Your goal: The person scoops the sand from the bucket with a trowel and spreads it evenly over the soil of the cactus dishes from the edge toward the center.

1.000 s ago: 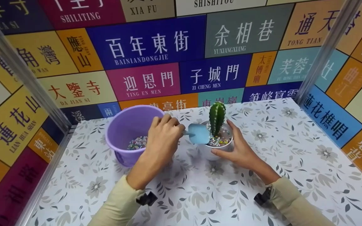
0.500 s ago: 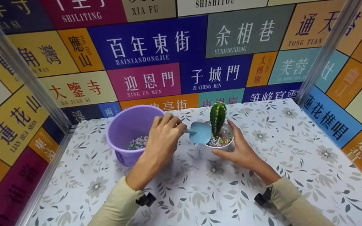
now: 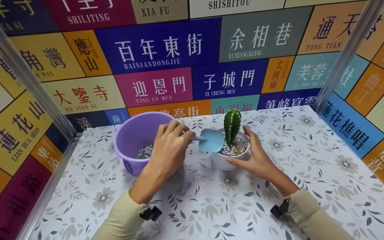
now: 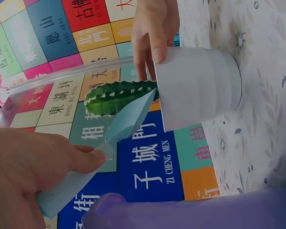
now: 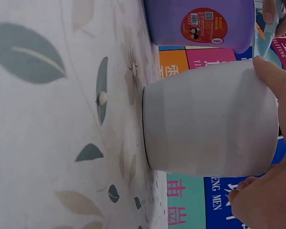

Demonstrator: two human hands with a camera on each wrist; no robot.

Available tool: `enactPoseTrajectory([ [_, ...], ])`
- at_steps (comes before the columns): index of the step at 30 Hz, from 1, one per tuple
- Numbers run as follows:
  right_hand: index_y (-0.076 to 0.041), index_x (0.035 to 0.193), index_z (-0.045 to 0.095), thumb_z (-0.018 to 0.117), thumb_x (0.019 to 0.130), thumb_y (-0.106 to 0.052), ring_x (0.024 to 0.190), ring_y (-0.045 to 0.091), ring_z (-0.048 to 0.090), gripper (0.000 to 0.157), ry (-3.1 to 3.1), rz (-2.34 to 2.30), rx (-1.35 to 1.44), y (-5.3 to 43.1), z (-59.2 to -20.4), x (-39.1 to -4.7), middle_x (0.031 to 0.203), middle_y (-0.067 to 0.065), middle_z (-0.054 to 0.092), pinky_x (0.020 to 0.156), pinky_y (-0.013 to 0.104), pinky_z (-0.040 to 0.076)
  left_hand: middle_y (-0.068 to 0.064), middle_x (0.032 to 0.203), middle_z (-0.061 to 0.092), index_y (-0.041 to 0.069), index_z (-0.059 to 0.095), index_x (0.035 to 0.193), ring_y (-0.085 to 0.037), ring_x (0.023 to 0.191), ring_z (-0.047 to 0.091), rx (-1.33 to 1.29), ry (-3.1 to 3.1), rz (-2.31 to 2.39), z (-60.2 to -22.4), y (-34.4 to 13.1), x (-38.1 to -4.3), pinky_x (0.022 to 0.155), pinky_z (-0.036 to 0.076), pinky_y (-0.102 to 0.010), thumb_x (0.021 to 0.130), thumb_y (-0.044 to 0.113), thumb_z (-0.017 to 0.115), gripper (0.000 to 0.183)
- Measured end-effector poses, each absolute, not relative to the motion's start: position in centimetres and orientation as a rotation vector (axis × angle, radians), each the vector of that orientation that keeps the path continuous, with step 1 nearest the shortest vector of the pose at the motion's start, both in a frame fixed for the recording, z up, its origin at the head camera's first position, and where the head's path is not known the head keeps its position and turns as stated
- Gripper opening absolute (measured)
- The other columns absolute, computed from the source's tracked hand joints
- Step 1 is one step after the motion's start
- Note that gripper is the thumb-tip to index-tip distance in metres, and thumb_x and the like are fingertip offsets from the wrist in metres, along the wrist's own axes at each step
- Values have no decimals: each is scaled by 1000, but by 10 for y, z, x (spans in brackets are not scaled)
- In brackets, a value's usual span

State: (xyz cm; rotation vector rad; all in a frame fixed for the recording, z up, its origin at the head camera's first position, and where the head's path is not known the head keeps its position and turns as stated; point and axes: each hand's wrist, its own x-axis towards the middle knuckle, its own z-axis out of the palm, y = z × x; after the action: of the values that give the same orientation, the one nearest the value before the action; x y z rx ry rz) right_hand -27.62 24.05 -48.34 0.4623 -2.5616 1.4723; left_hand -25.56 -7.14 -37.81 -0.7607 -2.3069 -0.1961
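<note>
Head looks down; closer wrist views share pot [image 4: 198, 90].

The left forearm [image 3: 118, 215] and right forearm [image 3: 315, 215] angle inward. The left hand [image 3: 167, 148], back upward, bends its fingers [image 3: 175, 128] in a pinch with its thumb. The right hand [image 3: 258, 160] turns sideways, thumb and fingers curved apart.

The left hand [image 4: 35, 167] grips a light-blue trowel [image 4: 128, 119], thumb against the handle. The blade points away from that hand, its tip at the rim of a white flowerpot [image 4: 200, 88]; contact is unclear. Behind the blade is a spiny green cactus [image 4: 109, 98]. Farther from the left hand, the right hand [image 4: 157, 24] touches the pot; nearer, a purple container [image 4: 205, 211] partly shows.
</note>
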Motion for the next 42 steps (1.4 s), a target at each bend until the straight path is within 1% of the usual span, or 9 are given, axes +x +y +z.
enactPoseTrajectory([
  [6,-25,174,12,89,88,-31,169,35,12,116,-2377,1472,470,235,-469,-272,182,8,12,130,72,14,-1,109,78,18,82,112,-26,106,60,-737,-2302,-446,-379,-89,-254,91,43,-44,101,13,74,14],
  [12,-12,169,33,83,86,-15,164,28,29,96,-2039,1338,521,220,-451,-263,177,5,29,133,50,20,-1,112,79,17,82,113,-25,107,60,-668,-2310,-621,-379,-110,-253,91,41,-44,99,16,79,15],
  [16,-4,158,48,79,84,-10,159,32,38,80,-1850,1239,616,202,-443,-254,170,13,42,133,44,25,-2,113,78,17,81,114,-26,108,61,-604,-2343,-665,-378,-123,-252,92,40,-44,99,20,81,15],
  [21,7,147,55,73,88,-4,153,37,47,63,-1744,1197,786,174,-439,-245,158,27,51,128,43,39,-5,111,78,16,81,113,-27,107,61,-543,-2365,-704,-378,-140,-252,93,40,-45,99,20,79,15],
  [25,4,148,57,70,92,0,147,35,53,57,-1754,1236,869,153,-439,-245,157,26,54,120,38,47,-7,111,79,15,81,113,-30,108,62,-510,-2373,-707,-380,-152,-253,96,42,-49,98,18,80,16],
  [29,2,151,55,68,96,3,147,33,54,56,-1795,1387,929,133,-442,-251,161,18,52,117,41,52,-9,112,79,13,81,113,-34,111,63,-472,-2396,-692,-381,-164,-254,101,43,-54,98,17,80,16],
  [32,3,153,51,66,99,4,151,33,51,56,-1836,1526,951,120,-446,-256,163,13,50,117,42,52,-10,112,79,13,81,113,-35,113,64,-437,-2418,-683,-382,-173,-254,101,44,-55,97,16,80,16],
  [36,-6,157,49,65,104,-3,153,30,48,56,-1925,1608,948,106,-452,-266,164,7,49,118,40,51,-11,114,80,12,81,114,-36,113,63,-402,-2441,-694,-382,-183,-256,102,43,-55,97,17,80,18],
  [42,-12,159,49,66,105,-6,152,28,50,56,-2018,1671,918,88,-454,-280,162,7,51,117,45,52,-11,119,80,12,81,115,-36,117,63,-346,-2479,-702,-384,-196,-259,102,42,-57,96,19,82,20],
])
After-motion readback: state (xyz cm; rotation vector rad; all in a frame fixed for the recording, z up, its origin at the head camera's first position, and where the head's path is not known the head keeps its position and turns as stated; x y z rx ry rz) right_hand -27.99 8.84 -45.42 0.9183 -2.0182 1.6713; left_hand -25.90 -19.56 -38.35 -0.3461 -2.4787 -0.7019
